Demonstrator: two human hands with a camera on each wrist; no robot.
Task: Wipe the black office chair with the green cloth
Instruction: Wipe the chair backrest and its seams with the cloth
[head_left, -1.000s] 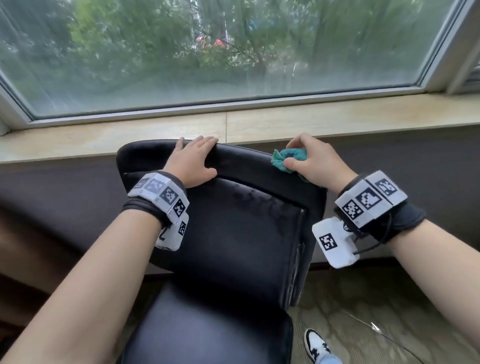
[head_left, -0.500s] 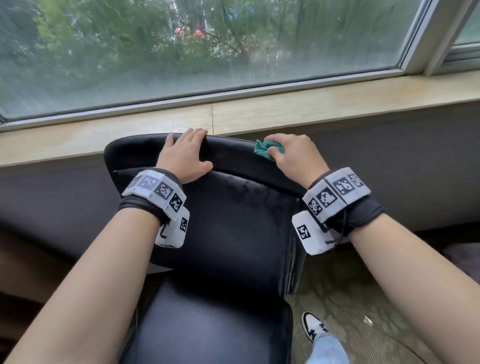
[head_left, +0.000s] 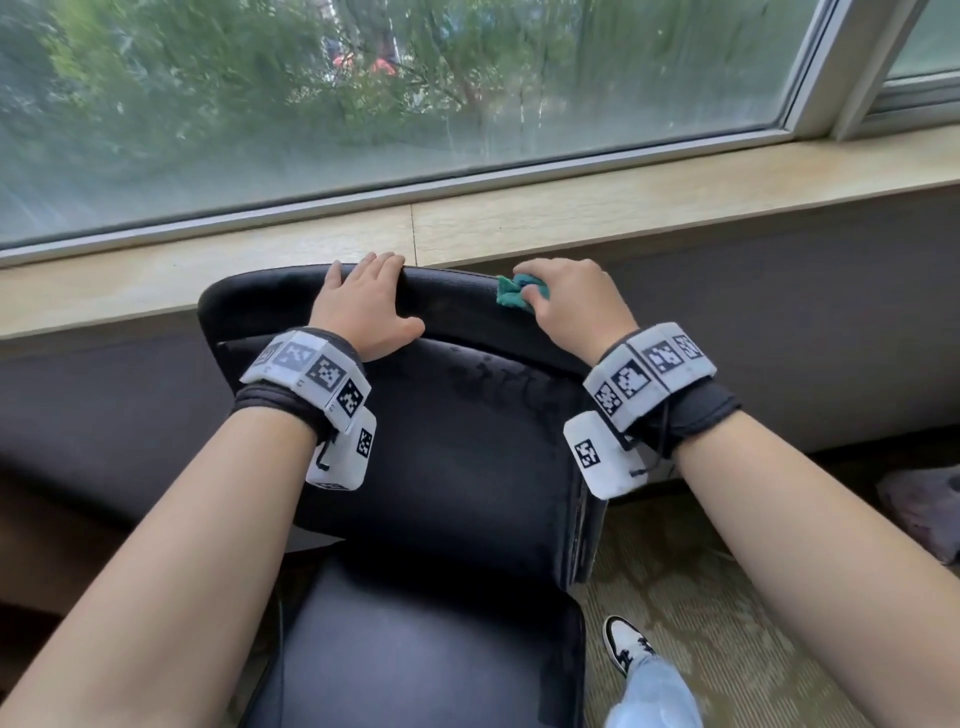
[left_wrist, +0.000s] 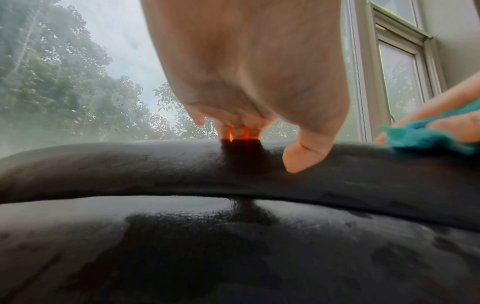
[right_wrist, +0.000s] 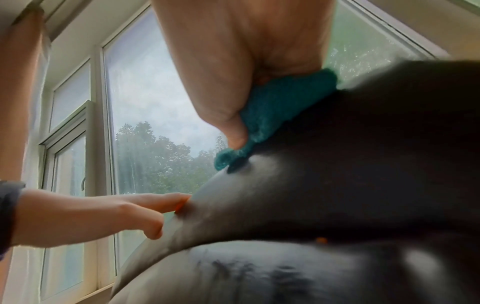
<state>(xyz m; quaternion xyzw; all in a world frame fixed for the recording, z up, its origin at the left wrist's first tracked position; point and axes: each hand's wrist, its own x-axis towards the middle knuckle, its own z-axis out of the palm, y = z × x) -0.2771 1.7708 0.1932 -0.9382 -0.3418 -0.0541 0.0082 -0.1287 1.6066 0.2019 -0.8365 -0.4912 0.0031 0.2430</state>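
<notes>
The black office chair (head_left: 457, 447) stands in front of me with its backrest toward the window. My left hand (head_left: 363, 306) lies flat on the top edge of the backrest (left_wrist: 155, 164), fingers over the rim and thumb on the near side. My right hand (head_left: 566, 306) grips the bunched green cloth (head_left: 514, 293) and presses it on the top edge, right of the left hand. The right wrist view shows the cloth (right_wrist: 280, 109) squeezed between thumb and palm against the chair (right_wrist: 363, 164). The cloth (left_wrist: 426, 137) shows at the right edge of the left wrist view.
A wooden window sill (head_left: 571, 213) runs just behind the chair, under a large window (head_left: 363, 93). A dark wall panel (head_left: 779, 322) is to the right. Patterned carpet (head_left: 701, 613) and my shoe (head_left: 626, 647) are beside the seat (head_left: 426, 649).
My right hand has slid the cloth leftward along the backrest's top edge, closer to the left hand. The left hand has stayed in place on the rim.
</notes>
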